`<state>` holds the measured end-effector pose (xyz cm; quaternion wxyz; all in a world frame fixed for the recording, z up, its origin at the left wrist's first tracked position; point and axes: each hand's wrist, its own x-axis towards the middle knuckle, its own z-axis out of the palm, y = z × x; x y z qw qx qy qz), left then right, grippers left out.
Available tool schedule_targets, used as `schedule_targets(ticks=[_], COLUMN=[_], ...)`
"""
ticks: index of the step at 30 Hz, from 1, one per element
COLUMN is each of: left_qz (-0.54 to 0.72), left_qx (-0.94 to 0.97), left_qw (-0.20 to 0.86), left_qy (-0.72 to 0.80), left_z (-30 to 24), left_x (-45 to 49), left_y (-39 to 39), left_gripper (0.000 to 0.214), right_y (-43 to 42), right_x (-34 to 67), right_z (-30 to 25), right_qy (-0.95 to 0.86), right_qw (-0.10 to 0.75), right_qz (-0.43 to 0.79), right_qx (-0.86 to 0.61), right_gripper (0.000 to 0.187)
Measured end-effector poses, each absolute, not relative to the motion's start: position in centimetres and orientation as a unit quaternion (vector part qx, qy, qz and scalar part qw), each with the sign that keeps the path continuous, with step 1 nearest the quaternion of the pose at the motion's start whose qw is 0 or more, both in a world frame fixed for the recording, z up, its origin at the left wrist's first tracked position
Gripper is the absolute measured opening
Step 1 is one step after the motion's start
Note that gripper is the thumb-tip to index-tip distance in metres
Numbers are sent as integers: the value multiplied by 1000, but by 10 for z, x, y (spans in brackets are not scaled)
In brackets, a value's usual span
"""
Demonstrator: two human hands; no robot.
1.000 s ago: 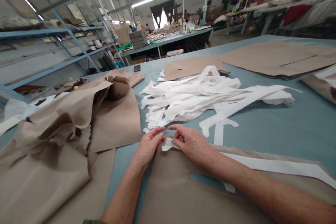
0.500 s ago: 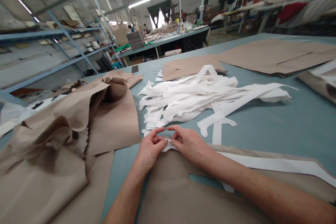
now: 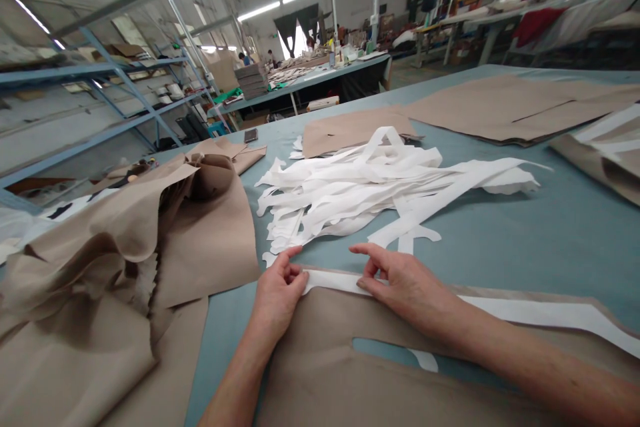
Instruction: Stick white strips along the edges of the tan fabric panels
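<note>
A brown fabric panel (image 3: 320, 373) with a slot-shaped opening lies in front of me. Along its far edge runs a white interfacing strip (image 3: 333, 281). My left hand (image 3: 280, 287) pinches the strip's left end at the panel's corner. Further right along the same strip, my right hand (image 3: 395, 277) has its thumb and curled fingers on it, with the index finger stretched out. My right forearm covers part of the strip. Just beyond both hands lies a loose pile of white interfacing strips (image 3: 345, 197).
Crumpled brown fabric pieces (image 3: 100, 293) are heaped on the left. Flat stacks of brown panels (image 3: 500, 107) lie at the back of the blue-green table (image 3: 575, 233). A blue shelf rack (image 3: 135, 97) stands to the left, with another worktable (image 3: 320, 77) behind.
My right hand has moved right along the strip, away from my left hand, so more of the strip shows between them. The left hand keeps its pinch at the end. The view has shifted slightly.
</note>
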<state>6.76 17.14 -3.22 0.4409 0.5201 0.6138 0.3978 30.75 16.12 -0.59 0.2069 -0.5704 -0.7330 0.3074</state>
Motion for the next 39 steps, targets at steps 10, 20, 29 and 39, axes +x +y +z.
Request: schedule_targets(ticks=[10, 20, 29, 39], left_qz=[370, 337, 319, 278], left_qx=[559, 589, 601, 613], left_qw=[399, 351, 333, 322], left_qy=[626, 646, 652, 665], left_z=[-34, -31, -31, -30], left_x=[66, 67, 67, 66], left_y=[172, 171, 172, 173], left_gripper=[56, 54, 54, 57], right_y=[153, 147, 146, 144], right_x=[310, 309, 312, 312], right_z=[-6, -10, -9, -5], right_qy=[-739, -755, -768, -768], right_qw=[147, 128, 105, 98], right_qz=[241, 202, 162, 163], right_qx=[-611, -610, -610, -611], right_gripper=[52, 44, 41, 38])
